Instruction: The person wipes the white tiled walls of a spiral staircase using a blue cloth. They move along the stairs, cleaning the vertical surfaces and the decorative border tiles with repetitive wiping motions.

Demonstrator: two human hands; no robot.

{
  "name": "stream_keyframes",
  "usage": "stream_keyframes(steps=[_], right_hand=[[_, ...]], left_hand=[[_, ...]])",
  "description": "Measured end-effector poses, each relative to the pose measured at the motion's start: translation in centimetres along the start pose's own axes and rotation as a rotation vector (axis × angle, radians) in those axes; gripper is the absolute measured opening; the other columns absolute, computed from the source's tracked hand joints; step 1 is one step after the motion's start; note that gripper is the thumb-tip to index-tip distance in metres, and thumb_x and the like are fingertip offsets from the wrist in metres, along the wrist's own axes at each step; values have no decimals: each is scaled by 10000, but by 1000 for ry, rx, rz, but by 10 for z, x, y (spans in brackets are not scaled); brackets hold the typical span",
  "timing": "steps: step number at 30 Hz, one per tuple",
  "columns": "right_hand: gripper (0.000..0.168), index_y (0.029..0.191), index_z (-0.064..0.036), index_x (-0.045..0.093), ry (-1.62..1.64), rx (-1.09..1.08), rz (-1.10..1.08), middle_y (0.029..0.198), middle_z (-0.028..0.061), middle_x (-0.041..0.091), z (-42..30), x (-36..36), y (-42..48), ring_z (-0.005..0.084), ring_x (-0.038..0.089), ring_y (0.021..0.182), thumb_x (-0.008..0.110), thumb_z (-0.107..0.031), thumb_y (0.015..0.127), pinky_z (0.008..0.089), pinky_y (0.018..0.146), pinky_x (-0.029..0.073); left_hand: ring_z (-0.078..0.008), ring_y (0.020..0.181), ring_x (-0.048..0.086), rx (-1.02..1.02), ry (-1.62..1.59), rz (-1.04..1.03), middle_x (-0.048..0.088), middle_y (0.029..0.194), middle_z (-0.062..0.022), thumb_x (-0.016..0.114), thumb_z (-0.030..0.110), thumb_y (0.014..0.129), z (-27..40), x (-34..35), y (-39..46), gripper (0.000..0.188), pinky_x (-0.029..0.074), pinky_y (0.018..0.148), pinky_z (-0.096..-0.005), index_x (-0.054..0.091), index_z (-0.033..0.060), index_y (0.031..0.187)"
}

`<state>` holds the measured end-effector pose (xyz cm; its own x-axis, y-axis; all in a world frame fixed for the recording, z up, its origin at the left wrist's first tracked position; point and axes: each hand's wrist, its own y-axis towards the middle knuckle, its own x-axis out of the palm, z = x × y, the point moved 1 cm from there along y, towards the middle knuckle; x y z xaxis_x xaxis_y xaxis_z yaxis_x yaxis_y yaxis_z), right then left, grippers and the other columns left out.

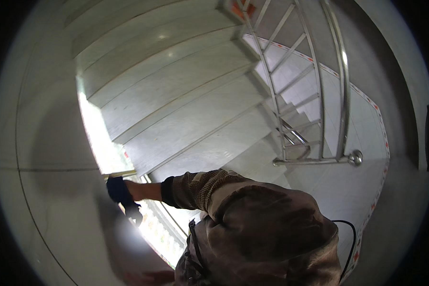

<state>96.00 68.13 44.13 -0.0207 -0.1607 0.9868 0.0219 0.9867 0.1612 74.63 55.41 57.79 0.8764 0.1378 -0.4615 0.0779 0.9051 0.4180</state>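
Note:
My right hand [119, 191] is at the left, at the end of an outstretched arm in a brown jacket sleeve [193, 187] with a dark cuff. Dark blue material, seemingly a glove, covers the hand; the wrist is bare. The hand is against the bright, overexposed opening [96, 132], just below a narrow yellowish ledge [123, 173]. A grey tip [136, 216] sticks out beneath the dark material; I cannot tell whether it is a finger or something held. My left hand is out of view. My jacket [271, 228] fills the lower middle.
Grey stone stairs [178, 100] span the upper middle. A stainless steel railing [343, 89] rises at the right, with a lower flight behind it. A pale tiled wall [57, 143] borders the left. A black cable [354, 243] loops behind my jacket. Something orange [245, 9] is at the top.

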Motion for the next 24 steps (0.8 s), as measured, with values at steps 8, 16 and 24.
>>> stream_keyframes(steps=[8,16,24], right_hand=[[397,1113,-82,578,-1583,-73,-146,1081,95,577,-42,107,-124,238,533,1001,548,-369,840,372,854,434],[296,977,-55,619,-2188,-917,-286,910,98,608,-162,142,-276,257,591,797,628,-290,797,390,689,471],[407,1128,-70,566,-2596,-1141,1205,1071,110,608,-395,306,-626,278,578,969,695,-151,750,376,809,463]], left_hand=[[-290,1190,388,-565,-774,-595,405,1294,-102,360,410,917,3,126,-22,398,288,941,-584,451,166,1218],[-226,962,508,479,84,-822,536,1023,-67,400,212,868,286,184,-94,220,400,779,-413,538,133,1019],[-194,739,567,979,266,-626,627,816,-48,430,51,808,359,283,-130,182,452,651,-318,595,100,867]])
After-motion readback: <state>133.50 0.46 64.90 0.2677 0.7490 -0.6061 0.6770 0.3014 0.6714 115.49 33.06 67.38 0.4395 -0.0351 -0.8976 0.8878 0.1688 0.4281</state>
